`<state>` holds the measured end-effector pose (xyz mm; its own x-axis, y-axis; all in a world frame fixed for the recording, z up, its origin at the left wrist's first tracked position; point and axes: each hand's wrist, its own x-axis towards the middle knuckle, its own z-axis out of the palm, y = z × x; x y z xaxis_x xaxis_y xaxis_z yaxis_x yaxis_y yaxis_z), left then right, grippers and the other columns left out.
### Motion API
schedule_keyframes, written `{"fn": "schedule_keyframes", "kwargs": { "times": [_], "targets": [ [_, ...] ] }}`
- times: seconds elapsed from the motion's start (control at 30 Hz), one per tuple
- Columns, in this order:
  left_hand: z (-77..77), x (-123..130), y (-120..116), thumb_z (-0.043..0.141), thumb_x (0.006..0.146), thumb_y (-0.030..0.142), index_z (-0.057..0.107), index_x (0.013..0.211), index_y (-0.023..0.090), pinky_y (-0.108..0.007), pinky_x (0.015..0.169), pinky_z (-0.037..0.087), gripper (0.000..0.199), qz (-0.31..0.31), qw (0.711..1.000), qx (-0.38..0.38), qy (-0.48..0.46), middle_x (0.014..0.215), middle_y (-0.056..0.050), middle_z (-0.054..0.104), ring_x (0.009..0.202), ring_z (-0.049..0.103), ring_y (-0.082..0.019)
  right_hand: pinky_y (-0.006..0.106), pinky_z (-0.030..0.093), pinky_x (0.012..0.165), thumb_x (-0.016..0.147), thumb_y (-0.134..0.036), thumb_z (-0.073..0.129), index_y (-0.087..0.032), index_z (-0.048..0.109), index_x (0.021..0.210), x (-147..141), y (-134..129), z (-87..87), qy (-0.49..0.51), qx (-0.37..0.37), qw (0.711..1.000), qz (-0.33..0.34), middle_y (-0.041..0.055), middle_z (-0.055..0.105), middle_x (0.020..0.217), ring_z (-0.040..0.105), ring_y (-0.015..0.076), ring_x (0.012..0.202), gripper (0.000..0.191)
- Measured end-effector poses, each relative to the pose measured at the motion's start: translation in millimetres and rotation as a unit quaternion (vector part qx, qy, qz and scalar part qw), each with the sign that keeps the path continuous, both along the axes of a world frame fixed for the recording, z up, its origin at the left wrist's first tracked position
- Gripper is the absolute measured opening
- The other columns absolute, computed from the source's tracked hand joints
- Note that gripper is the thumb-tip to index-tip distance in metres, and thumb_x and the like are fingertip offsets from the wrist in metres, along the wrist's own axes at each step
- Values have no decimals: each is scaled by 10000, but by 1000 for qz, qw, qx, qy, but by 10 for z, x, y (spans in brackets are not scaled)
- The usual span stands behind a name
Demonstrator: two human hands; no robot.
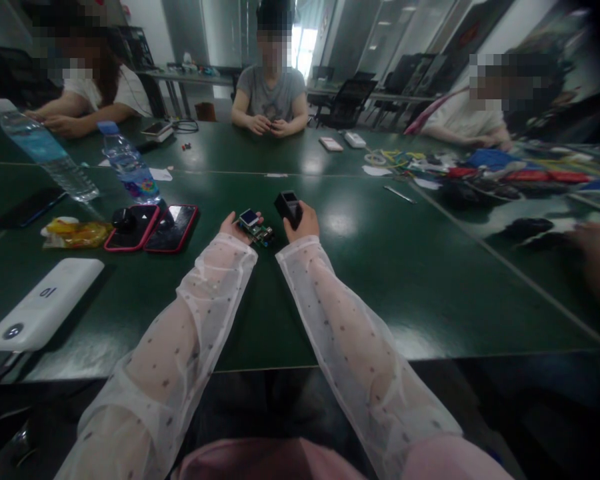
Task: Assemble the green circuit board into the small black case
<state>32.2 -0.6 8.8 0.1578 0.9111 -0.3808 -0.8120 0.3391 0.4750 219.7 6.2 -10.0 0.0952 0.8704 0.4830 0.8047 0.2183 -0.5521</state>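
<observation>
On my left hand (233, 229), palm up with the fingers partly under it, lies a small green circuit board (258, 231). A little square screen (249, 217) sits on the board's far left part. My right hand (303, 225) grips a small black box-shaped case (288, 207) between thumb and fingers, tilted, with a recess or window visible on its top face. Both hands are above the green table (340, 267), a short gap apart. The fingers behind the case are mostly hidden.
To the left are two phones with red edges (171, 228), a yellow packet (77, 233), a white power bank (45, 303) and two water bottles (130, 167). Tangled cables (500, 170) lie at right. Other people sit around the table, one opposite (270, 93); someone's hand (597, 247) shows at right.
</observation>
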Motion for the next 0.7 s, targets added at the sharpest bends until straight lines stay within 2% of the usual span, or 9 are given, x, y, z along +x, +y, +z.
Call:
{"fn": "schedule_keyframes", "kwargs": {
  "times": [0.13,0.33,0.57,0.7],
  "targets": [
    [-41,-8,35,343,968,426,524,1290,147,-422,825,546,463,3,1000,-5,-7,1035,-143,725,853,711,-259,568,463,970,790,-254,599,-125,442,1351,7,23,-67,-46,-55,997,2,216,527,1271,512,357,1184,597],
    [-57,-8,40,338,970,421,513,1296,116,-404,803,549,480,1,1000,3,-1,991,-146,730,840,710,-255,533,489,925,796,-252,623,-134,435,1369,-34,-18,-48,-100,-79,992,-2,194,504,1239,523,354,1127,615],
    [-16,5,14,360,962,397,524,1287,138,-414,837,546,447,3,1000,-3,1,1035,-143,728,868,711,-256,562,456,954,773,-292,643,-130,423,1370,-10,36,-169,-83,-40,996,-2,210,425,1242,440,359,1162,657],
    [-57,-4,43,389,947,358,533,1282,133,-412,848,544,428,-1,1000,6,5,1016,-137,733,851,714,-253,576,451,956,776,-292,637,-135,416,1381,-24,-5,-154,-78,-37,996,0,201,429,1232,442,360,1152,663]
  ]
}}
